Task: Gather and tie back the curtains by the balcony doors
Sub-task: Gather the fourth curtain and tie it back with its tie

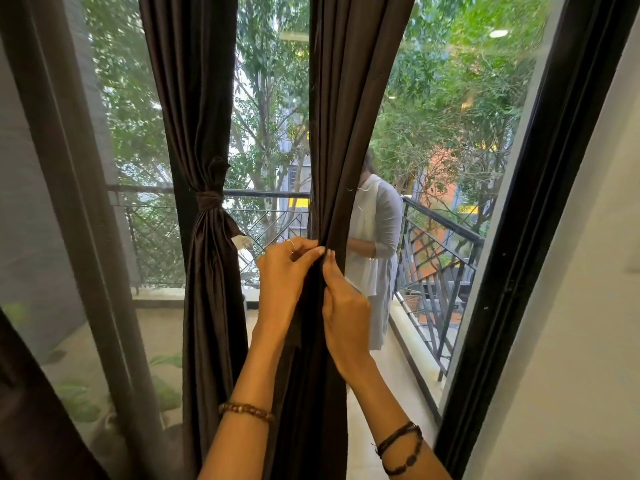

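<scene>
Beside balcony glass, both hands (287, 271) (343, 306) pinching vertical-hanging curtain (339, 133)

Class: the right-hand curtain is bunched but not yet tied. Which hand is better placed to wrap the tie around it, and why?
Probably the left hand: it pinches the right curtain at its open edge. The right hand grips the bunch from the other side and can hold it. No tie is visible.
</scene>
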